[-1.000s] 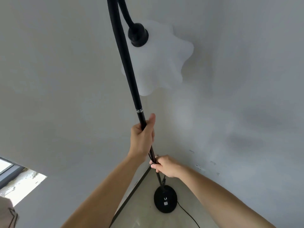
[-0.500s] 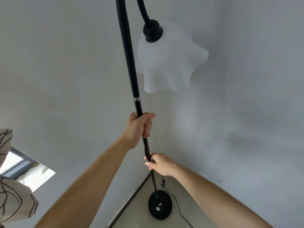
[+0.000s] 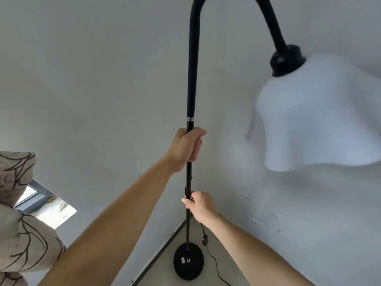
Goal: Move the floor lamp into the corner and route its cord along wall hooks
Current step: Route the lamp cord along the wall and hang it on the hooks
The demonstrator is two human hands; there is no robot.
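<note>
The lamp pole [image 3: 188, 182] looks like glossy black metal below its silver ring [image 3: 190, 118], matt above. Beside it the shade [image 3: 315, 120] is frosted white, the curtain [image 3: 18, 234] patterned cloth.

The black lamp [image 3: 189, 100] stands upright in the corner, round base [image 3: 188, 261] on the floor, white ruffled shade [image 3: 315, 120] hanging right; its cord [image 3: 213, 261] trails rightward.

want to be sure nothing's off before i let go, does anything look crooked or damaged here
Nothing looks damaged. The lamp pole looks upright, held by both hands. The cord trails loose over the floor, not on any hook. Small scuff marks dot the right wall.
</note>
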